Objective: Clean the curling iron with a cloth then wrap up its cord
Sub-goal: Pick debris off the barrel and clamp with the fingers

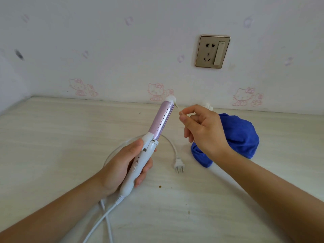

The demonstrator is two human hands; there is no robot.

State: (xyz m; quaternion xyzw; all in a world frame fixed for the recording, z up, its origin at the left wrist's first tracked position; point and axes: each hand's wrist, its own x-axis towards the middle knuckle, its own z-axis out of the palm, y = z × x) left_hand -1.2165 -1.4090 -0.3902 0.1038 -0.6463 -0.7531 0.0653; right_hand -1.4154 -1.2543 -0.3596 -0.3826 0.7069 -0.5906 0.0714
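My left hand (125,165) grips the white handle of the curling iron (150,137), which tilts up and away, its pink barrel ending in a white tip near the wall. A small pale scrap hangs off that tip. My right hand (201,127) hovers just right of the tip with thumb and forefinger pinched together; I cannot tell whether anything is between them. The blue cloth (242,135) lies crumpled on the table behind my right hand, untouched. The white cord (105,214) runs from the handle's base, loops behind my left hand and ends in the plug (179,166), lying unplugged on the table.
The pale wood-grain table (52,137) meets a wall with pink cartoon stickers. A gold wall socket with a switch (212,51) sits above the cloth. A small white object (208,106) peeks out behind my right hand. A few brown crumbs (159,186) dot the tabletop.
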